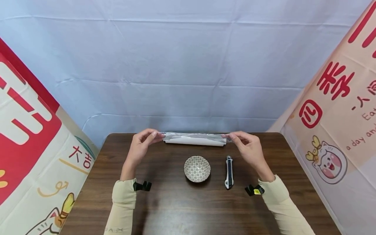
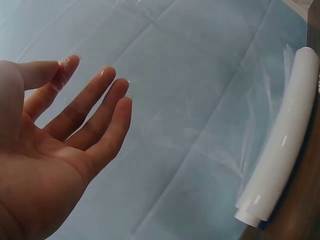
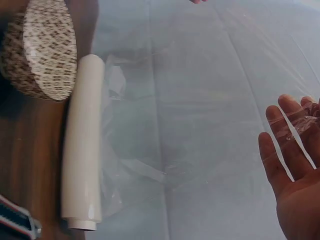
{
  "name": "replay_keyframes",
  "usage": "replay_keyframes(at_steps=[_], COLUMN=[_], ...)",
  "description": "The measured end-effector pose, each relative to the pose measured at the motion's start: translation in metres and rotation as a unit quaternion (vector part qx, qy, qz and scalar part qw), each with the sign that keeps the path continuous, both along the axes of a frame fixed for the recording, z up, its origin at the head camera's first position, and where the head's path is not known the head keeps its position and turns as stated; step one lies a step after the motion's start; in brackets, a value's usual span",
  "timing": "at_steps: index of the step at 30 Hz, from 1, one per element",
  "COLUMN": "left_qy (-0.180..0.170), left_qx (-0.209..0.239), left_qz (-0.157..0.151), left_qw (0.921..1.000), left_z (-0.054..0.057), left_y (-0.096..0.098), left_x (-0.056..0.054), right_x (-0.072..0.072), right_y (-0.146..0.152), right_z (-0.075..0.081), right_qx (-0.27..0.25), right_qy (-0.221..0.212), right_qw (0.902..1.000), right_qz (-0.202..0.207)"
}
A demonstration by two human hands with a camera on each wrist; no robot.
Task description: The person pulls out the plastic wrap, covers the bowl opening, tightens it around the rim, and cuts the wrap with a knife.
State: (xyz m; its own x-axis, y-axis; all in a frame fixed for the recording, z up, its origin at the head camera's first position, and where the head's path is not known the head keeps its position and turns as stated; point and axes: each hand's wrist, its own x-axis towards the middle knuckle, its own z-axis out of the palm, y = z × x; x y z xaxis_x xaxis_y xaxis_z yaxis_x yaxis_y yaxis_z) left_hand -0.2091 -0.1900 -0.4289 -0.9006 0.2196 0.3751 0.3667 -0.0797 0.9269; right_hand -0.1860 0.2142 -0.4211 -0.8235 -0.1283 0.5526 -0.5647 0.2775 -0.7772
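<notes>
A white roll of cling film (image 1: 195,141) lies crosswise near the table's back edge. From it a clear sheet of film (image 1: 192,135) is drawn up and stretched between the hands. My left hand (image 1: 139,147) pinches the sheet's left corner between thumb and index finger; the other fingers are spread, as the left wrist view shows. At the right corner, my right hand (image 1: 249,148) pinches the film with thumb and forefinger. Clear film lies across the fingers (image 3: 285,132) of the right hand in the right wrist view, where its thumb is cut off.
A patterned bowl (image 1: 197,168) sits in front of the roll, mid-table. To its right lies a utility knife (image 1: 229,173), pointing away. The wooden table (image 1: 173,205) ends at the back against a pale cloth wall (image 1: 176,65). Printed cloths hang on both sides.
</notes>
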Motion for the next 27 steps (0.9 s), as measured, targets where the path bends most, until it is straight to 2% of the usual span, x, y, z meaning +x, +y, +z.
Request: replay_keyframes(at_steps=[4, 8, 13, 18, 27], left_qy=[0.001, 0.018, 0.029, 0.033, 0.045], left_qx=[0.009, 0.001, -0.032, -0.058, -0.06], left_qz=[-0.006, -0.014, -0.01, -0.005, -0.036], left_qw=[0.9999, 0.9997, 0.999, 0.9978, 0.9965], left_z=[-0.012, -0.021, -0.028, -0.034, -0.049], left_y=[-0.001, -0.002, -0.005, -0.008, -0.017], left_x=[0.008, 0.014, 0.022, 0.033, 0.048], right_x=[0.008, 0.013, 0.018, 0.024, 0.039], right_y=[0.0, 0.001, 0.004, 0.006, 0.007], right_z=[-0.007, -0.015, -0.024, -0.031, -0.052], right_qx=[-0.008, -0.018, -0.003, -0.003, -0.001], right_qy=[-0.002, -0.002, 0.011, 0.005, -0.015], right_qw=[1.0, 0.9997, 0.9994, 0.9981, 0.998], right_qz=[0.006, 0.017, 0.031, 0.061, 0.061])
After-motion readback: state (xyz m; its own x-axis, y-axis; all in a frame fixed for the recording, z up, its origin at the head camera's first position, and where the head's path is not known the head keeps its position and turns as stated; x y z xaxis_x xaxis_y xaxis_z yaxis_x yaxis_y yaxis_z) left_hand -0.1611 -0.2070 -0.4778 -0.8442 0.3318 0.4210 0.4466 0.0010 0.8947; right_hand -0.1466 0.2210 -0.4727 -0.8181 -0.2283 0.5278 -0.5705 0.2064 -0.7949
